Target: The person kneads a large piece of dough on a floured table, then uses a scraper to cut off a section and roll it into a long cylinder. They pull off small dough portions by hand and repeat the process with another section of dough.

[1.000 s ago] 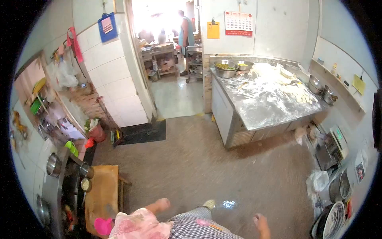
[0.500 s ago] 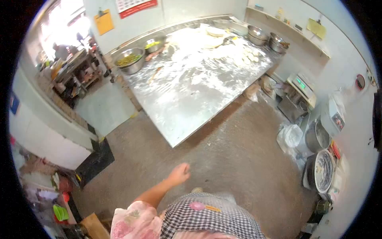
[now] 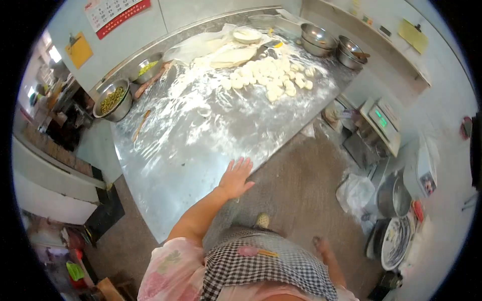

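My left hand (image 3: pixel 236 178) is spread flat at the near edge of a metal table (image 3: pixel 175 175) dusted with flour, and holds nothing. Low on the right, beside the checked apron (image 3: pixel 251 266), my right hand (image 3: pixel 320 244) hangs small and blurred; its fingers cannot be made out. Many pieces of dough (image 3: pixel 273 75) lie on the far half of the table, next to a flat slab of dough (image 3: pixel 233 57). A thin stick (image 3: pixel 141 125) and a rolling pin (image 3: pixel 150 81) rest toward the left side.
Steel bowls with green filling (image 3: pixel 113 100) and yellow filling (image 3: pixel 147 70) stand at the table's left edge. More bowls (image 3: pixel 318 40) are at the back right. A scale (image 3: pixel 381 118), a plastic bag (image 3: pixel 355 193) and a large tub (image 3: pixel 396 243) line the right wall.
The view has moved closer to the table. My left hand, closed over the floor before, is now spread at the table's edge. My right hand has come into view.
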### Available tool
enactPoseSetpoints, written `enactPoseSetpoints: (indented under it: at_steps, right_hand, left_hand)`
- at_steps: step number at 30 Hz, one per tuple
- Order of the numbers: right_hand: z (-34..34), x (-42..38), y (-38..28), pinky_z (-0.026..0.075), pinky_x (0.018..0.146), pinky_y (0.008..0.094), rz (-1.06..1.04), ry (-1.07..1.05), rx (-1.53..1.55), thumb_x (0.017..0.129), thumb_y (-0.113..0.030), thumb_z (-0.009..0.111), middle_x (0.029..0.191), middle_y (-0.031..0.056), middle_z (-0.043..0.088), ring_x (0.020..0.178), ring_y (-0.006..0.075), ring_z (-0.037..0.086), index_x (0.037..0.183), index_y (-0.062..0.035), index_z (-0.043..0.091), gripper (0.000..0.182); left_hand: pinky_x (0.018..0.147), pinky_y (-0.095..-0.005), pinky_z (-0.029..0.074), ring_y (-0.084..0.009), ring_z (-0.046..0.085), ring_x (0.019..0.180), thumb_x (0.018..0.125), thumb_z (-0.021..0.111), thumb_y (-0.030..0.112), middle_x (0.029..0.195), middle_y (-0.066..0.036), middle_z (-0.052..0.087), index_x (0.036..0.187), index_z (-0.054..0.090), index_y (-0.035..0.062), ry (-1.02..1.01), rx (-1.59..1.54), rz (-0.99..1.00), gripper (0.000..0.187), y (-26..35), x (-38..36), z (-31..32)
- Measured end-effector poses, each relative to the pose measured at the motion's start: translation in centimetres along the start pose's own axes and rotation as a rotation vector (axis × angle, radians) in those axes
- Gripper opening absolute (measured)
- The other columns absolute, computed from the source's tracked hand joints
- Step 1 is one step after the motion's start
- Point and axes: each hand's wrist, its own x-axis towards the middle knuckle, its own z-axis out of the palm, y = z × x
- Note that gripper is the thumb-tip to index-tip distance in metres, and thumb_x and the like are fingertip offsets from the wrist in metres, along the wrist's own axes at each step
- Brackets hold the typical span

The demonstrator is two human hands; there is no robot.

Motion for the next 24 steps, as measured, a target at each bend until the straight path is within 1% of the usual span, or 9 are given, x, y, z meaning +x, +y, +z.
enactPoseSetpoints:
  at_steps: [2,4,7,9,13,16,20,21,24]
  right_hand:
    - [-5.7,7.4,-3.3,0.048,0.086,0.0406,-0.073,0.097,-0.005,0.086,-0.016,0.057,0.106,0.0212,0.065,0.101,0.0354,0.062,0.111,-0.0026,0.062,0.029]
    - [-11.1,11.8,-8.3,0.048,0.086,0.0401,-0.194,0.153,0.022,0.086,-0.018,0.058,0.106,0.0217,0.065,0.101,0.035,0.062,0.111,-0.0025,0.063,0.03]
    - [-15.9,18.4,-13.5,0.047,0.089,0.036,-0.493,0.125,0.058,0.087,-0.012,0.056,0.11,0.0191,0.065,0.103,0.0301,0.062,0.113,0.0017,0.062,0.03]
    - [-18.1,21.5,-16.6,0.047,0.089,0.0352,-0.57,0.109,0.059,0.087,-0.012,0.056,0.108,0.019,0.065,0.102,0.0296,0.063,0.111,0.0024,0.062,0.028]
    - [-21.5,25.3,-20.8,0.047,0.087,0.034,-0.65,0.033,0.062,0.086,-0.012,0.058,0.108,0.0186,0.065,0.1,0.0289,0.063,0.109,0.0042,0.061,0.028]
    - [-24.8,29.3,-22.4,0.048,0.086,0.0345,-0.588,0.007,0.091,0.086,-0.016,0.061,0.105,0.0183,0.066,0.099,0.0294,0.064,0.109,0.0011,0.062,0.029]
    - [-32.5,34.4,-27.6,0.048,0.084,0.0341,-0.663,0.024,-0.053,0.088,-0.017,0.06,0.102,0.0173,0.067,0.096,0.0264,0.065,0.11,0.002,0.062,0.03]
    - [-34.4,36.2,-29.1,0.048,0.084,0.0343,-0.674,0.014,-0.005,0.088,-0.018,0.061,0.102,0.0171,0.067,0.095,0.0256,0.064,0.111,0.003,0.061,0.031]
    - [-39.4,42.5,-36.2,0.049,0.08,0.0333,-0.691,-0.023,0.057,0.089,-0.02,0.06,0.1,0.0144,0.067,0.09,0.0208,0.063,0.111,0.0049,0.061,0.034]
  left_hand:
    - [0.113,-0.0525,0.016,-0.0355,0.022,0.14,0.088,0.055,0.044,0.149,-0.018,0.028,0.143,0.03,0.0046,0.03,0.004,-0.029,0.072,-1.4,3.2,0.5]
    - [0.114,-0.0526,0.014,-0.0356,0.021,0.14,0.089,0.054,0.045,0.15,-0.018,0.027,0.144,0.03,0.0051,0.018,-0.02,-0.065,0.072,-2.3,5.5,0.4]
    - [0.114,-0.0528,0.013,-0.0363,0.02,0.141,0.09,0.051,0.045,0.151,-0.018,0.024,0.144,0.029,0.0053,-0.027,-0.042,-0.168,0.071,-4.1,8.8,-1.3]
    - [0.114,-0.0529,0.013,-0.0372,0.019,0.14,0.09,0.05,0.044,0.151,-0.018,0.024,0.144,0.029,0.005,-0.02,-0.024,-0.255,0.07,-5.9,11.6,-1.9]
    - [0.114,-0.0531,0.012,-0.0395,0.02,0.14,0.09,0.05,0.04,0.151,-0.021,0.024,0.144,0.029,0.0028,0.144,0.018,-0.453,0.069,-11.1,16.9,-0.6]
    - [0.114,-0.0521,0.012,-0.038,0.019,0.14,0.092,0.047,0.041,0.152,-0.02,0.023,0.144,0.028,0.0011,0.236,0.012,-0.682,0.068,-15.2,22.0,-1.3]
    - [0.114,-0.0505,0.011,-0.0371,0.019,0.14,0.092,0.045,0.038,0.151,-0.021,0.023,0.142,0.029,-0.0028,0.315,0.016,-0.969,0.067,-19.5,27.2,-1.5]
    - [0.114,-0.0507,0.012,-0.0369,0.019,0.141,0.092,0.047,0.033,0.151,-0.021,0.022,0.141,0.029,-0.0053,0.349,0.006,-1.008,0.065,-19.9,28.2,-1.9]
    - [0.114,-0.051,0.012,-0.0367,0.019,0.141,0.09,0.05,0.029,0.151,-0.022,0.023,0.141,0.03,-0.0055,0.364,0.005,-1.118,0.065,-20.4,30.0,-2.0]
